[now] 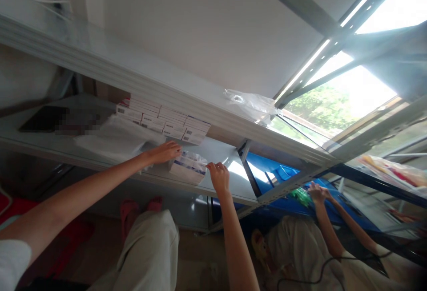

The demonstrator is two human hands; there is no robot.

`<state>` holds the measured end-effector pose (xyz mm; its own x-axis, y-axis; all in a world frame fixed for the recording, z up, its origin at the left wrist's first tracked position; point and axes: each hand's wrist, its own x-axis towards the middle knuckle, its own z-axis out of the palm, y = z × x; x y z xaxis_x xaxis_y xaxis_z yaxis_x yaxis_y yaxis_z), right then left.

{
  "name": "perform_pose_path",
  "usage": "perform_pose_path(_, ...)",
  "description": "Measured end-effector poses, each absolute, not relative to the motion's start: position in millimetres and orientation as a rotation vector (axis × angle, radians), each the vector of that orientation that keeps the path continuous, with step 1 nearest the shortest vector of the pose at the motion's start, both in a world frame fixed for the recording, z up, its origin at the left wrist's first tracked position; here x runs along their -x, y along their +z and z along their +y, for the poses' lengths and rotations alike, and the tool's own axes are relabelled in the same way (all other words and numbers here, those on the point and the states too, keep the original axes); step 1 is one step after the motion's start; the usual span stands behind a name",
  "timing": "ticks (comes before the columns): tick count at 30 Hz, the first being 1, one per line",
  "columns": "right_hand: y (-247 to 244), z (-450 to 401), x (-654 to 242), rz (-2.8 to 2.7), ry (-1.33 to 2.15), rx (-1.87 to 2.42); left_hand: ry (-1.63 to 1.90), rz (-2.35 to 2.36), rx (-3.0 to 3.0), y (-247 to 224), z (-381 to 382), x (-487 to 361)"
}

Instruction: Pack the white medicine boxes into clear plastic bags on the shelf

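Observation:
On the lower shelf stands a small stack of white boxes (188, 169) with blue stripes, partly covered by clear plastic. My left hand (166, 151) is at its upper left side, fingers pressed together near the plastic. At its right side is my right hand (219, 176), with thumb and fingertips pinched at the plastic's edge. The plastic is stretched between the two hands, over the boxes. Behind, rows of white boxes with printed labels (173, 126) stand against the back of the shelf. White plastic sheeting (120, 139) lies left of them.
A metal upper shelf (187, 99) runs above my hands, with a clear bag (253, 104) on it. A dark flat object (45, 119) lies at far left. Beyond the shelf post at right, another person's hands (318, 191) are near green material (301, 196) on a blue surface.

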<state>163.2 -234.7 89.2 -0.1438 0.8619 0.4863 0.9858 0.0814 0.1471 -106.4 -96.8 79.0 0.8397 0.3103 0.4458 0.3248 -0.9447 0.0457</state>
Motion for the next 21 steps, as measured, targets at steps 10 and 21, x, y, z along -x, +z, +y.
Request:
perform_pose_path(10, 96, -241, -163, -2.178, -0.509, 1.981, -0.651, -0.456, 3.006, 73, -100, 118)
perform_pose_path(21, 50, -239, -186, -1.618, 0.372, 1.618, -0.854, -0.713, 3.099, 42, -104, 124)
